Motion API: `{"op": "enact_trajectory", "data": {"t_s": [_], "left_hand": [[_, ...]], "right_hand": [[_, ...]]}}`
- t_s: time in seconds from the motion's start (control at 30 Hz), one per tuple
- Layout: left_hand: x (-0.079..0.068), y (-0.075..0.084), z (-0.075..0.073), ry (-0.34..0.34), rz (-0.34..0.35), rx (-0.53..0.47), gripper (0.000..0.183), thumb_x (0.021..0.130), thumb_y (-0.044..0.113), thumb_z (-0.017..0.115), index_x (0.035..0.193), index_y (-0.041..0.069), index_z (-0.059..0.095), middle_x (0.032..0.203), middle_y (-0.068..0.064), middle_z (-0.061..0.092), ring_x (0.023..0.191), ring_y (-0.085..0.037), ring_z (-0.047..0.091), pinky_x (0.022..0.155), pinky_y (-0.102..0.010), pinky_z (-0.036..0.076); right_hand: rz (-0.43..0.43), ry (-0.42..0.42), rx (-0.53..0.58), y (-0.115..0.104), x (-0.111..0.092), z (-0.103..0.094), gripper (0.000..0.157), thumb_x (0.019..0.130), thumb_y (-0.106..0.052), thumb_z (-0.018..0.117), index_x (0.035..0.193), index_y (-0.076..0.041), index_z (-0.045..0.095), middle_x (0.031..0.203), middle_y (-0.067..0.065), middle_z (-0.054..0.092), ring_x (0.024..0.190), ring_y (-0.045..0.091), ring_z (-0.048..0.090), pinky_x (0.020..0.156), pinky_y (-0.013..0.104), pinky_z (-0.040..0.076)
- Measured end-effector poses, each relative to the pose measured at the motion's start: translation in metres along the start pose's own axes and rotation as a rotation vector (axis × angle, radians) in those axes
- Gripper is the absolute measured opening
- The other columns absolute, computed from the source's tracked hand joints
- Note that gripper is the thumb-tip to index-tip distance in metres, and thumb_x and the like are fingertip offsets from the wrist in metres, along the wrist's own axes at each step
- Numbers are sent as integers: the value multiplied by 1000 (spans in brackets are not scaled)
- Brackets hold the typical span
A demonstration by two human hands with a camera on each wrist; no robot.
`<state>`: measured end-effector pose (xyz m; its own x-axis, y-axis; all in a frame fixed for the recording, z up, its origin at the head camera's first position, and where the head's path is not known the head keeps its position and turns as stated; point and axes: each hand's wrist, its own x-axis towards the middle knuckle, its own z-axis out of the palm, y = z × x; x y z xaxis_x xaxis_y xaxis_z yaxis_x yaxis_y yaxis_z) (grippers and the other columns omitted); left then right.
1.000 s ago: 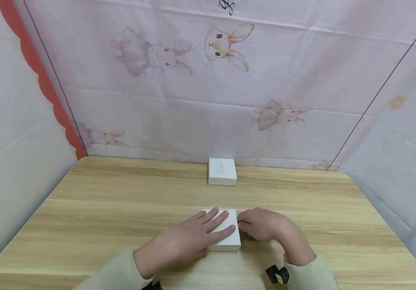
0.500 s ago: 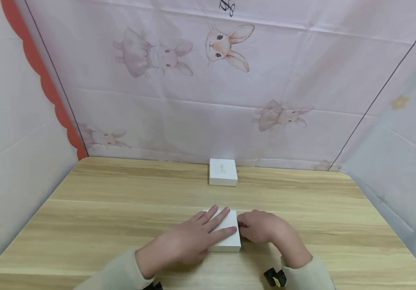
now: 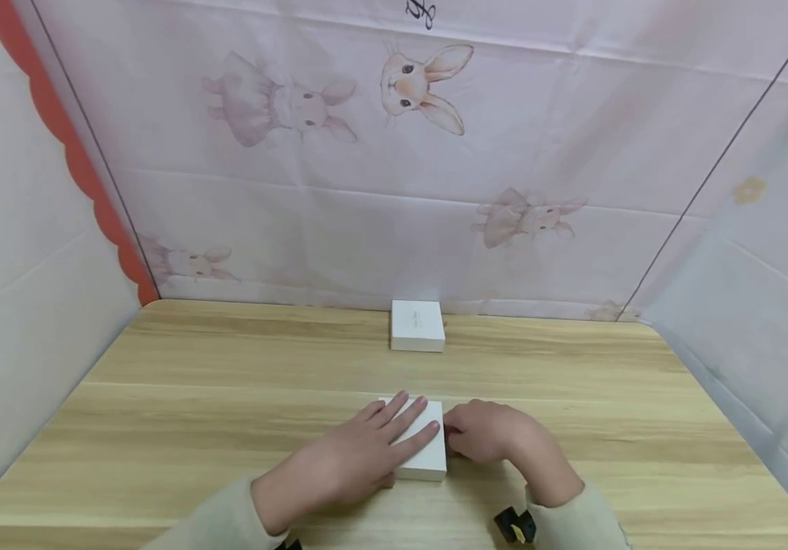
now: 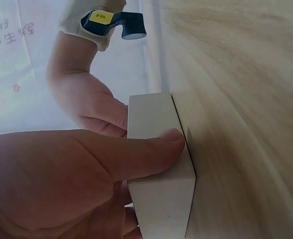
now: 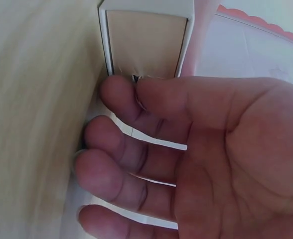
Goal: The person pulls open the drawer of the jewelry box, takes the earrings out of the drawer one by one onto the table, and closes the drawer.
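A white drawer box point(image 3: 430, 461) lies flat on the wooden table point(image 3: 229, 405), near its front. My left hand point(image 3: 356, 457) holds it, with spread fingers across the top. In the left wrist view, the left thumb point(image 4: 151, 154) presses on a side wall. My right hand point(image 3: 486, 431) is at the box's right end. The right wrist view shows this end as a beige drawer front point(image 5: 145, 42) inside a white sleeve. There my right thumb and index finger pinch a small pull tab, almost wholly hidden by the fingertips; the other fingers are loosely bent.
Another white box point(image 3: 418, 325), with small print on its lid, sits at the table's back edge. Behind it rises a pink cloth backdrop point(image 3: 339, 214) with rabbit pictures. Pale cloth walls point(image 3: 779, 321) flank the table. Black wrist devices point(image 3: 514, 525) are strapped at the sleeves.
Both hands keep their places on the box, with only tiny shifts. The whole head view has shifted slightly.
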<state>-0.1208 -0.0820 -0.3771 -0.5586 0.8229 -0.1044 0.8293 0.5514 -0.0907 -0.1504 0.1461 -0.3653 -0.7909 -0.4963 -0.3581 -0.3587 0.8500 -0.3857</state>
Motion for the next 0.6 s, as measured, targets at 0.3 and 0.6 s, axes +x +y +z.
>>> {"op": "enact_trajectory", "data": {"t_s": [0.3, 0.6], "left_hand": [[-1, 1, 0, -9, -16, -1, 75, 100, 31, 60, 161, 25, 17, 168, -8, 12, 153, -31, 16, 122, -43, 26], [-1, 1, -1, -21, -27, -39, 78, 99, 31, 60, 162, 25, 13, 168, -8, 10, 153, -30, 15, 122, -44, 25]], "right_hand": [[-8, -5, 17, 2, -1, -1, 18, 96, -13, 59, 81, -21, 65, 68, -6, 55, 69, 13, 53, 69, 36, 46], [14, -26, 26, 4, -1, -1, 19, 97, -16, 59, 80, -22, 64, 68, -6, 56, 67, 12, 52, 66, 35, 45]]}}
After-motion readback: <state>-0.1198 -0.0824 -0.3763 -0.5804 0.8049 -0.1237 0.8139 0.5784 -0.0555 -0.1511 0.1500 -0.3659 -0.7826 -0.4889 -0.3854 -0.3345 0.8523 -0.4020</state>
